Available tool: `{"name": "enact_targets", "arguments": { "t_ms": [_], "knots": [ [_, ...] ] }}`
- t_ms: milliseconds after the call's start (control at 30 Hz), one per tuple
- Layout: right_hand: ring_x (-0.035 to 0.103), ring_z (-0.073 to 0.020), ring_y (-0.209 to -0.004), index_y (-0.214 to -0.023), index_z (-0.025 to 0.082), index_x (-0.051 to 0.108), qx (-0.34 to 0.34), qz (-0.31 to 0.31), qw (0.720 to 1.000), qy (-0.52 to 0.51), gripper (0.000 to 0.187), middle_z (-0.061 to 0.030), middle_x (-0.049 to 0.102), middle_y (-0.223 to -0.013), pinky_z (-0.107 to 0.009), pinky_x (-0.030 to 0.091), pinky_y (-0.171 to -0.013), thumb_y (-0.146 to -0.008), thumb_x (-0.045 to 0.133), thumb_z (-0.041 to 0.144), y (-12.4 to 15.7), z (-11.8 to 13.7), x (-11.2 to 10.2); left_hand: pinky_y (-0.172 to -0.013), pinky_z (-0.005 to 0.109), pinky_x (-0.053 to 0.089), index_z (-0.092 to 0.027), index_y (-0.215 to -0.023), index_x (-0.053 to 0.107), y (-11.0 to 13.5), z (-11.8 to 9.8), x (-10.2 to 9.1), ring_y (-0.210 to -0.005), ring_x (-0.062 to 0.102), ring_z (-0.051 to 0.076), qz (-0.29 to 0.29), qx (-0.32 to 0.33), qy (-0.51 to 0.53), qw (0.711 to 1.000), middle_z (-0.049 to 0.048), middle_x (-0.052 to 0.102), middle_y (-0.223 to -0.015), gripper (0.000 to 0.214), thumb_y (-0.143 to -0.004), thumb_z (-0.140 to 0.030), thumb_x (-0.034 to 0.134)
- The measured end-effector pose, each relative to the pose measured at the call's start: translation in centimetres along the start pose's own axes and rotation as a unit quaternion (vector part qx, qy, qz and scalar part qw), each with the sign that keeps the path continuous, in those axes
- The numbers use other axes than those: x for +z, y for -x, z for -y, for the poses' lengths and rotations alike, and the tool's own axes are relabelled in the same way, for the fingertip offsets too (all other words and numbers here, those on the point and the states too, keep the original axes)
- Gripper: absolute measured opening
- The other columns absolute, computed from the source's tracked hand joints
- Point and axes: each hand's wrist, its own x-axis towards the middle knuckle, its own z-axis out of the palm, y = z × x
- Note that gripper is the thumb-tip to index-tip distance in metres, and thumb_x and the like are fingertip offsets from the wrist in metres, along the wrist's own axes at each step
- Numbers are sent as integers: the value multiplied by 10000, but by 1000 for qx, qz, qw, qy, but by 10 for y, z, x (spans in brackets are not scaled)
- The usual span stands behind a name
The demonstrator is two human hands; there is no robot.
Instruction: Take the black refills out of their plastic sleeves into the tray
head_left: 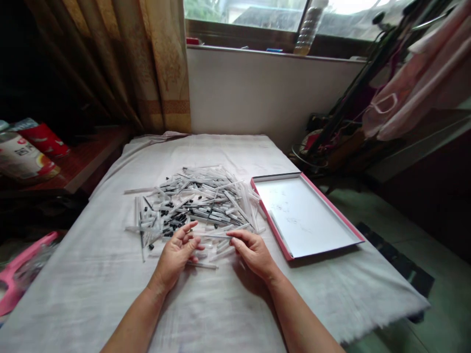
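Note:
Between my two hands is a thin, pale pen barrel [217, 236], held roughly level. My right hand [253, 250] pinches its right end between thumb and fingers. My left hand [178, 252] is at the other end with its index finger raised and thumb apart; it does not appear to grip the barrel. Just beyond both hands lies a loose heap of pen parts: clear barrels [246, 202], dark refills [209, 214] and small black plugs or caps [176, 223]. A single pen piece [202, 265] lies on the cloth in front of the heap, partly behind my left fingers.
A shallow box lid with pink sides [327, 196] and a white inside stands right of the heap, a pale stick along its left wall. A white cloth [91, 279] covers the table. At left are a pink plastic item [18, 269] and a labelled jar [22, 157].

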Motion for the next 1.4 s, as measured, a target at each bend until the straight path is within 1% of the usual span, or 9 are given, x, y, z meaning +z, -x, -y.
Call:
{"name": "enact_targets", "arguments": {
  "t_ms": [100, 233, 333, 400, 567, 767, 1033, 1267, 1400],
  "knots": [
    [626, -159, -644, -927, 217, 780, -67, -88, 994, 11, 225, -62, 735, -830, -265, 508, -558, -781, 646, 324, -1, 9, -7, -440, 191, 537, -198, -1178, 620, -4, -3, -7, -711, 715, 184, 5, 15, 34, 999, 90, 716, -1051, 647, -605, -394, 848],
    [677, -213, -782, -946, 217, 769, -107, -204, 966, 114, 231, -83, 761, -914, -304, 532, -656, -786, 651, 335, -4, 28, -42, -448, 168, 540, -195, -1099, 661, -7, -8, -17, -682, 711, 157, 3, 7, 107, 994, 76, 734, -1026, 494, -641, -283, 824],
    [673, -210, -721, -951, 213, 741, -65, -295, 918, 257, 244, -71, 762, -877, -322, 515, -699, -786, 634, 359, -7, 34, -82, -442, 157, 539, -189, -1068, 678, -7, -11, -23, -655, 709, 143, -2, -10, 146, 989, 66, 745, -974, 395, -685, -191, 772],
    [680, -226, -732, -925, 215, 728, 4, -323, 876, 358, 215, -69, 760, -876, -335, 495, -714, -784, 620, 336, -7, 33, -105, -440, 151, 539, -186, -1059, 685, -7, -11, -26, -652, 710, 139, -5, -19, 167, 986, 60, 747, -951, 366, -699, -158, 748],
    [687, -266, -775, -969, 229, 721, 141, -258, 808, 510, 239, -81, 756, -840, -328, 439, -652, -835, 545, 318, 1, 25, -128, -440, 150, 544, -186, -1033, 703, -5, -10, -29, -643, 710, 134, -7, -42, 218, 975, 44, 750, -902, 309, -729, -130, 698],
    [687, -266, -855, -972, 248, 739, 191, -126, 789, 570, 277, -81, 759, -918, -321, 419, -667, -810, 514, 252, 10, 34, -120, -458, 151, 553, -183, -1052, 699, -1, -12, -35, -657, 714, 133, -2, -40, 225, 973, 44, 750, -912, 292, -768, -129, 654],
    [675, -245, -916, -913, 244, 750, 257, -11, 763, 593, 283, -83, 748, -962, -288, 404, -661, -783, 499, 250, 11, 52, -119, -450, 154, 554, -171, -1042, 698, -2, -19, -48, -639, 717, 125, -31, -10, 248, 968, 32, 749, -875, 252, -845, -101, 558],
    [678, -265, -900, -893, 250, 758, 258, -5, 737, 625, 298, -102, 746, -944, -311, 411, -672, -838, 473, 317, 9, 65, -115, -468, 149, 561, -171, -1057, 693, -4, -19, -54, -644, 725, 122, -31, 9, 265, 964, 29, 752, -857, 269, -894, -87, 496],
    [676, -241, -866, -914, 252, 745, 156, -74, 765, 620, 336, -83, 750, -942, -300, 410, -665, -909, 438, 390, 2, 70, -98, -456, 152, 561, -160, -1054, 687, -5, -19, -51, -635, 725, 123, -33, -1, 266, 963, 32, 752, -854, 270, -898, -84, 480]
  ]
}}
